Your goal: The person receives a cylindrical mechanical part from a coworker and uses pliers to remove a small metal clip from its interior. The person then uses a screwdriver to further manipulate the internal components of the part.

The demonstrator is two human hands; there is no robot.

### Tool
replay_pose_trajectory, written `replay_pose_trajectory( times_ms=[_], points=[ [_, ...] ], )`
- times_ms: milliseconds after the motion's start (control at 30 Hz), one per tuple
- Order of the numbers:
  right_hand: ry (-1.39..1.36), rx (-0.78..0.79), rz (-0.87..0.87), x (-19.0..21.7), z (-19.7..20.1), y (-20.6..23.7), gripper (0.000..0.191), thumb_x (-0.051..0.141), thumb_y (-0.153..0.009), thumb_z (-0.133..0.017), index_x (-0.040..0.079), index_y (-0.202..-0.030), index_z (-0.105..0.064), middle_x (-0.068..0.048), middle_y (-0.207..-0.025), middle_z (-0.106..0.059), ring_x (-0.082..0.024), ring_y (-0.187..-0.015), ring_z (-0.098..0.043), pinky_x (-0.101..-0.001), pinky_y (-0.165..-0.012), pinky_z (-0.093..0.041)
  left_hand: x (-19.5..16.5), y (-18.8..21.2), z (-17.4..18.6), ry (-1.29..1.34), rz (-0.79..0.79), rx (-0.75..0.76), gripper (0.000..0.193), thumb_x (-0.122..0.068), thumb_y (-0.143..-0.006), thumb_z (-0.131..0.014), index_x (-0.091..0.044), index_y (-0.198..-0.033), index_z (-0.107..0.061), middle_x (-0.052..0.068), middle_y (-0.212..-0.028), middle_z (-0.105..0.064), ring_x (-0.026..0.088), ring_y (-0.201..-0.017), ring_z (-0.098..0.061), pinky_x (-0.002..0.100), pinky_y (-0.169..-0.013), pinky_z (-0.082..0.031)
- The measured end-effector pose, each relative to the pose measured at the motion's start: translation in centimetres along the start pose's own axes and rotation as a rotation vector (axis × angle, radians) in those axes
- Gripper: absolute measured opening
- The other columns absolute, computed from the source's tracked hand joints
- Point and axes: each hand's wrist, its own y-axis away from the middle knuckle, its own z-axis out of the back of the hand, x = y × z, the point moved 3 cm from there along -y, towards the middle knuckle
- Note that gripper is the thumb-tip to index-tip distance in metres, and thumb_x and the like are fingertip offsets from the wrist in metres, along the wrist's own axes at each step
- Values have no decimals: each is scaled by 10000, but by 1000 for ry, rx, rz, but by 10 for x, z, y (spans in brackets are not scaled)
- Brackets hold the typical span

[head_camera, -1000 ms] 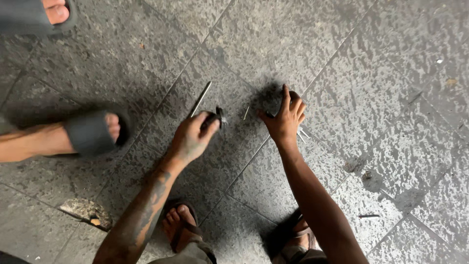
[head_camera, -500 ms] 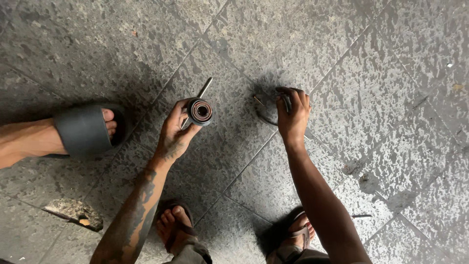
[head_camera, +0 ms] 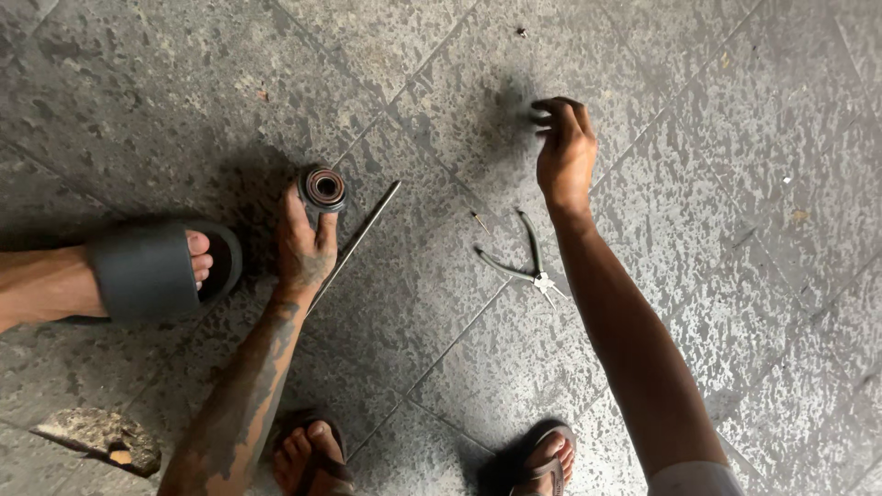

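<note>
Our left hand [head_camera: 308,243] grips a round metal bearing [head_camera: 323,188] by its fingertips, held up just above the stone floor [head_camera: 735,184]. Our right hand [head_camera: 565,152] hovers with nothing in it, fingers loosely curled. Pliers [head_camera: 528,262] lie beneath its wrist, a thin rod [head_camera: 363,230] beside our left.

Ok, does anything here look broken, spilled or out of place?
One thing: a broken chunk of stone lies loose on the tiled floor, lower left. The pliers and a thin metal rod simply lie on the tiles. The left hand holds a round bearing-like part; the right hand is empty.
</note>
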Motion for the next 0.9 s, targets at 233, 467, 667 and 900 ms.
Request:
replay_pose_trajectory(
  times_ms=[233, 467, 667, 900],
  points=[
    [434, 9, 233, 28, -23, -63, 388, -44, -969, -654, 52, -1345, -649, -165, -1269, -601, -355, -1139, -603, -458, -945, -537, -7, -7, 7, -83, -38, 12, 464, -275, -1107, -586, 20, -1446, -470, 249, -1394, -557, 430, -1297, -554, 507, -1099, -453],
    [655, 154, 271, 28, -34, -81, 202, 48, -962, -733, 53, -1154, -668, -157, -1142, -661, -366, -1034, -622, -464, -864, -550, -10, -9, 13, -97, -89, 21, 430, -268, -1114, -589, -4, -1437, -485, 221, -1409, -557, 422, -1327, -541, 523, -1138, -437],
    [507, 136, 309, 32, -26, -61, 152, 84, -951, -791, 67, -1035, -665, -121, -1019, -716, -340, -940, -694, -460, -819, -572, -4, -3, 13, -91, -141, 19, 453, -281, -1135, -565, -19, -1486, -449, 221, -1451, -527, 429, -1383, -502, 549, -1169, -417],
    [384, 552, 417, 31, 11, 42, 119, 16, -1013, -723, -10, -1111, -660, -161, -1044, -709, -246, -890, -729, -298, -740, -633, 11, 7, 21, 29, -16, 44, 495, -297, -1122, -567, 3, -1486, -415, 232, -1403, -536, 361, -1317, -540, 520, -1102, -468]
  ],
)
